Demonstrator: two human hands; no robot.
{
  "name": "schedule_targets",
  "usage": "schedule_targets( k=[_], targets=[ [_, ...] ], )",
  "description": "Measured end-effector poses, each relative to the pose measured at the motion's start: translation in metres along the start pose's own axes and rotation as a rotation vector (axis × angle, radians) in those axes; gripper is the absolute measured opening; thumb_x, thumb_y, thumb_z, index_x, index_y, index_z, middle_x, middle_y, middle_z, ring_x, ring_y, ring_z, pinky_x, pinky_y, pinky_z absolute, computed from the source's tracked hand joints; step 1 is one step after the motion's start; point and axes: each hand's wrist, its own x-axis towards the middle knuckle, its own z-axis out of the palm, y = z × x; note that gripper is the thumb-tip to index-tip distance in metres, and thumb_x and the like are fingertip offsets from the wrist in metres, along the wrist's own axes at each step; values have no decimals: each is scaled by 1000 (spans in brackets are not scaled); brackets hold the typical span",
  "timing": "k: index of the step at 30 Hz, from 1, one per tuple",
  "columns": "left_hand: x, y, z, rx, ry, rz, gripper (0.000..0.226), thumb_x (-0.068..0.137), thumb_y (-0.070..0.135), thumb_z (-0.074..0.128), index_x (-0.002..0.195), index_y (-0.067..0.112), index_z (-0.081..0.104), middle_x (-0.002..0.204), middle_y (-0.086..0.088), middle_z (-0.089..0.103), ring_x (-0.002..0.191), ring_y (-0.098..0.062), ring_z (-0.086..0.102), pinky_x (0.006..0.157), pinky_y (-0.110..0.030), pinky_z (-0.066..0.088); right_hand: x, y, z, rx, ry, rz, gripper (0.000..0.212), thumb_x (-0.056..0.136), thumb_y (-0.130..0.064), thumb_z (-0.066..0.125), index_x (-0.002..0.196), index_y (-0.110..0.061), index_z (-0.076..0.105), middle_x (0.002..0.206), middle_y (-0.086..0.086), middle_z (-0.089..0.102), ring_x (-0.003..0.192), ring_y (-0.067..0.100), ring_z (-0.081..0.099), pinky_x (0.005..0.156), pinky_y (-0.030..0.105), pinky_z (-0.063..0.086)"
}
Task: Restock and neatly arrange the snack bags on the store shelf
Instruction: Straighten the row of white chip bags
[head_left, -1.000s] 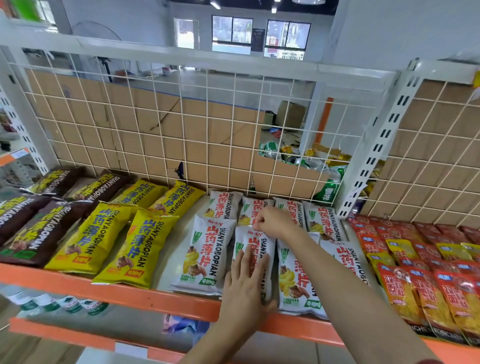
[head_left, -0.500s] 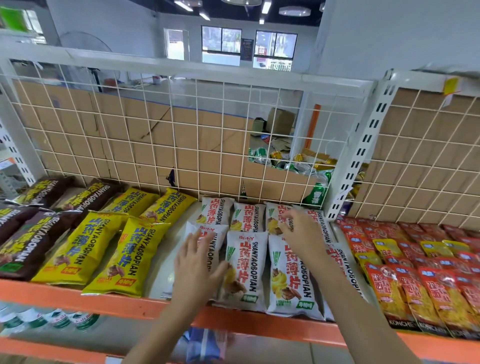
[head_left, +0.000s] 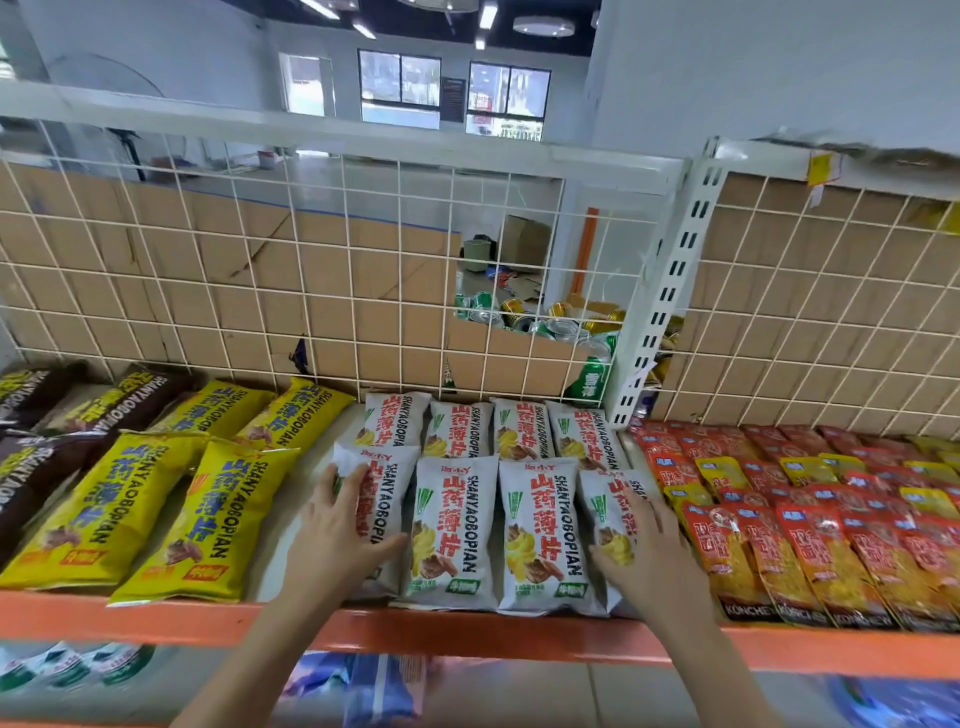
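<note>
On the near edge of the orange-fronted store shelf (head_left: 493, 635), both forearms reach in from below. The left hand (head_left: 336, 543) lies palm down, fingers spread and straight, pressing on the leftmost white plastic snack bag (head_left: 387, 483) of the near row. Its fingertips point far-left and its thumb crosses the bag's lower right part. The right hand (head_left: 652, 564) is likewise flat with its fingers extended and gripping nothing. It rests on the rightmost white snack bag (head_left: 608, 506) of that row, covering the bag's right side.

Between the two hands lie two more white bags (head_left: 452, 535), side by side and touching, untouched by either hand. A far row of four white bags (head_left: 460, 428) sits just behind, against the white wire grid back (head_left: 363, 291). The white bags read "SHANYAOBOPIAN" beside red Chinese characters, with a green tag at the foot.

To the left lie yellow snack bags (head_left: 208, 519) with the same word in blue, then dark brown bags (head_left: 31, 462). To the right are small red and yellow packets (head_left: 779, 551); their near edge partly reads "KONCHE".
</note>
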Motion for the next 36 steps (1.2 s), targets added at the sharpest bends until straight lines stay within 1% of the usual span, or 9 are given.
schedule_targets(
  k=[3, 9, 13, 17, 22, 25, 28, 33, 36],
  targets=[
    [1, -1, 0, 1, 0, 8, 96, 68, 50, 75, 146, 28, 24, 156, -5, 8, 137, -30, 25, 102, -44, 37, -3, -5, 5, 19, 49, 40, 76, 83, -46, 56, 145, -27, 16, 151, 6, 18, 134, 29, 31, 100, 41, 41],
    [1, 0, -1, -11, 0, 8, 96, 69, 50, 74, 146, 28, 22, 156, -4, 6, 138, -28, 23, 103, -42, 35, -5, -16, 8, 16, 97, 94, 72, 83, -48, 54, 143, -29, 20, 147, 7, 25, 128, 30, 38, 93, 44, 47],
    [-2, -1, -4, -29, -20, 2, 96, 69, 52, 73, 146, 29, 21, 156, -2, 3, 140, -25, 20, 104, -40, 34, -7, -15, 3, 14, 104, 77, 74, 84, -52, 53, 144, -26, 18, 149, 7, 22, 131, 30, 34, 98, 42, 43],
    [-8, -4, -17, -63, 6, 31, 82, 79, 47, 66, 146, 29, 21, 156, 0, 4, 141, -23, 16, 107, -40, 29, -9, -29, -7, 2, 140, 6, 69, 86, -51, 51, 143, -25, 24, 151, 5, 21, 133, 29, 32, 102, 43, 35],
    [-12, -27, -53, -56, 69, 146, 66, 84, 53, 54, 141, 25, 34, 148, 1, 28, 134, -20, 28, 108, -37, 27, -7, -73, -7, 31, 101, -160, 60, 89, -45, 50, 142, -27, 28, 152, 2, 19, 139, 25, 22, 110, 43, 24],
    [-7, -48, -81, -8, 111, 157, 65, 80, 52, 50, 136, 21, 45, 140, -1, 42, 128, -21, 38, 105, -32, 29, -4, -105, -1, 49, 71, -243, 59, 89, -43, 48, 142, -26, 28, 151, 1, 24, 138, 22, 24, 110, 42, 26],
    [3, -78, -107, 18, 128, 143, 60, 79, 48, 47, 131, 19, 50, 134, -1, 49, 120, -24, 46, 99, -34, 35, -4, -142, 10, 80, 44, -314, 59, 90, -43, 48, 142, -25, 28, 149, -2, 27, 137, 19, 26, 110, 39, 26],
    [30, -131, -142, -31, 133, 130, 55, 75, 48, 47, 119, 17, 59, 114, -2, 59, 109, -24, 55, 90, -31, 38, -2, -206, 36, 130, 10, -368, 56, 92, -43, 47, 142, -26, 28, 148, -5, 27, 136, 15, 27, 108, 34, 31],
    [52, -157, -158, -4, 84, 161, 45, 80, 42, 50, 118, 19, 60, 116, -1, 60, 109, -22, 55, 91, -32, 40, 1, -247, 53, 155, -7, -371, 54, 91, -39, 49, 140, -24, 32, 144, -4, 33, 133, 14, 30, 107, 32, 30]
  ],
)
